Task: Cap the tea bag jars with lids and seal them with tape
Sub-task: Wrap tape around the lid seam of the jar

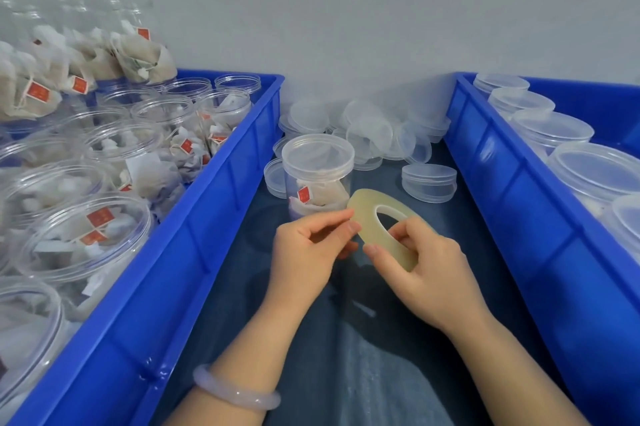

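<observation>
Jars [104,148] with no lids fill the left bin [207,218], stuffed with tea bags. Shut jars [595,169] sit in the right bin [502,183]. In the middle, one capped jar [318,176] of tea bags stands straight up, loose lids [370,135] behind it. Just below it, the right hand [426,273] grips the tape [362,208], tilted, hole facing up. The left hand [304,252] pinches its edge.

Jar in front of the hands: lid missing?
No, a clear lid sits on top of the jar.
</observation>
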`<action>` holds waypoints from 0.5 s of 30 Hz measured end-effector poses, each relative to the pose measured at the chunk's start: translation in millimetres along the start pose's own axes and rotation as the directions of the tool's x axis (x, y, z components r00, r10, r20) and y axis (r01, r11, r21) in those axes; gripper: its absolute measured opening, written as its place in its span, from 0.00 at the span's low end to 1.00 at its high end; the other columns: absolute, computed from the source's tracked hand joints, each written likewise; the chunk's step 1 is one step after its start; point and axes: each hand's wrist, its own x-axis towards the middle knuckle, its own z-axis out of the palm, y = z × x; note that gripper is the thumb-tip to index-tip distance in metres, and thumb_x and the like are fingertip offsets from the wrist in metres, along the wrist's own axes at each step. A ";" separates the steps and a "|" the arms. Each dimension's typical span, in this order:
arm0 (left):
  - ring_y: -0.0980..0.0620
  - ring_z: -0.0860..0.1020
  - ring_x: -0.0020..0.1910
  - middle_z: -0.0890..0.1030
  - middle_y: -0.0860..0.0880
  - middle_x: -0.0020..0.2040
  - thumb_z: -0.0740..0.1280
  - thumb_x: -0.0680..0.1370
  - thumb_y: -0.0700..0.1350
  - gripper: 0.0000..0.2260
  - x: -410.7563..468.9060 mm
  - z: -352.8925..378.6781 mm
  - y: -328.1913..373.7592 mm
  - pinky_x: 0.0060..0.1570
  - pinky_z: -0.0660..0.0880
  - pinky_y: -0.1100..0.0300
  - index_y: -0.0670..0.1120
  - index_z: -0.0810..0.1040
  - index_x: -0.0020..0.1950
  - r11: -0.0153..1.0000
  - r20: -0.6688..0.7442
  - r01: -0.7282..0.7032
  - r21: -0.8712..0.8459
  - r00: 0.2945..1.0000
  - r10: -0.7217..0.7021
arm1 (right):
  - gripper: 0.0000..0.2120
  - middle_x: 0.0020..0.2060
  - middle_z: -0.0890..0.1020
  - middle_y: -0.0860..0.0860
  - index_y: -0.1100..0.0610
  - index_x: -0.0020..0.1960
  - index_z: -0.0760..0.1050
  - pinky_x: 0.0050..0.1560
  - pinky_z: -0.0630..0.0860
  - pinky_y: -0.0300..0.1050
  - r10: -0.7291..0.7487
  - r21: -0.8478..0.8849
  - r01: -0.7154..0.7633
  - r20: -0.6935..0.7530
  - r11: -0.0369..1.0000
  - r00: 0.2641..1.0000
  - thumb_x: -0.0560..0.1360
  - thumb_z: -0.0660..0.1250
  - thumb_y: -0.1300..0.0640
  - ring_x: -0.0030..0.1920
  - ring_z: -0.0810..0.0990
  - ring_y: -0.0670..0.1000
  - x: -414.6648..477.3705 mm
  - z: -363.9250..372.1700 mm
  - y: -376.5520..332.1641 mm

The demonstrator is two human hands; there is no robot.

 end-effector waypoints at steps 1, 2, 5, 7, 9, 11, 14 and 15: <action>0.56 0.82 0.31 0.85 0.51 0.37 0.72 0.73 0.35 0.08 0.2 -1.1 -0.1 0.34 0.76 0.67 0.47 0.84 0.47 1.000 -0.011 -0.004 0.011 1.000 0.004 | 0.18 0.34 0.78 0.43 0.49 0.41 0.72 0.36 0.70 0.41 -0.001 0.004 0.001 -0.004 1.000 1.000 0.65 0.62 0.35 0.37 0.76 0.45 -0.3 0.1 0.1; 0.56 0.82 0.31 0.85 0.52 0.37 0.72 0.73 0.36 0.07 -0.1 -1.8 0.0 0.34 0.77 0.67 0.47 0.84 0.46 1.000 -0.018 -0.010 0.027 1.000 0.010 | 0.18 0.34 0.78 0.43 0.50 0.41 0.73 0.36 0.70 0.41 -0.001 0.005 0.001 -0.005 1.000 1.000 0.65 0.62 0.35 0.37 0.76 0.45 -0.3 0.3 0.1; 0.56 0.82 0.32 0.85 0.54 0.38 0.71 0.75 0.39 0.06 -0.8 -2.2 -0.4 0.39 0.79 0.63 0.50 0.84 0.44 0.989 -0.036 -0.054 0.135 0.998 0.060 | 0.18 0.35 0.78 0.42 0.50 0.42 0.73 0.37 0.71 0.41 0.003 0.006 -0.003 0.000 1.000 1.000 0.66 0.64 0.35 0.38 0.76 0.44 -0.6 1.2 0.0; 0.58 0.81 0.33 0.84 0.57 0.38 0.69 0.76 0.40 0.07 -0.8 -2.0 -1.3 0.41 0.79 0.63 0.51 0.82 0.43 0.976 -0.032 -0.082 0.203 0.995 0.090 | 0.19 0.36 0.79 0.42 0.50 0.43 0.74 0.40 0.73 0.44 0.022 0.022 -0.022 -0.003 1.000 1.000 0.66 0.64 0.35 0.39 0.77 0.44 -0.1 1.8 -0.1; 0.60 0.80 0.33 0.83 0.59 0.37 0.67 0.77 0.41 0.08 -0.9 -1.7 -2.2 0.41 0.79 0.62 0.53 0.81 0.43 0.963 -0.023 -0.097 0.253 0.994 0.106 | 0.20 0.37 0.80 0.42 0.49 0.44 0.75 0.43 0.75 0.47 0.048 0.032 -0.048 -0.004 0.998 0.999 0.64 0.63 0.33 0.41 0.78 0.44 0.4 2.1 -0.5; 0.60 0.80 0.34 0.82 0.59 0.37 0.65 0.79 0.42 0.09 -1.5 -1.3 -2.7 0.43 0.80 0.58 0.55 0.79 0.43 0.944 -0.014 -0.108 0.310 0.993 0.119 | 0.21 0.38 0.80 0.40 0.48 0.45 0.76 0.45 0.75 0.48 0.055 0.030 -0.055 0.003 0.998 0.998 0.64 0.63 0.33 0.44 0.79 0.45 -0.3 2.1 -1.0; 0.59 0.79 0.34 0.81 0.57 0.39 0.64 0.80 0.42 0.09 -2.0 -0.9 -3.7 0.44 0.79 0.53 0.54 0.78 0.43 0.928 -0.006 -0.122 0.351 0.991 0.133 | 0.22 0.41 0.78 0.37 0.45 0.51 0.75 0.48 0.74 0.45 0.052 0.038 -0.053 0.016 0.998 0.999 0.65 0.63 0.33 0.48 0.78 0.43 -1.3 2.9 -0.3; 0.59 0.79 0.34 0.81 0.57 0.39 0.63 0.80 0.43 0.09 -2.2 -0.8 -4.0 0.43 0.79 0.54 0.53 0.78 0.43 0.928 -0.004 -0.121 0.352 0.991 0.131 | 0.23 0.43 0.77 0.36 0.44 0.54 0.74 0.48 0.74 0.44 0.048 0.043 -0.049 0.017 0.998 0.999 0.65 0.63 0.33 0.49 0.77 0.42 -1.6 3.1 -0.3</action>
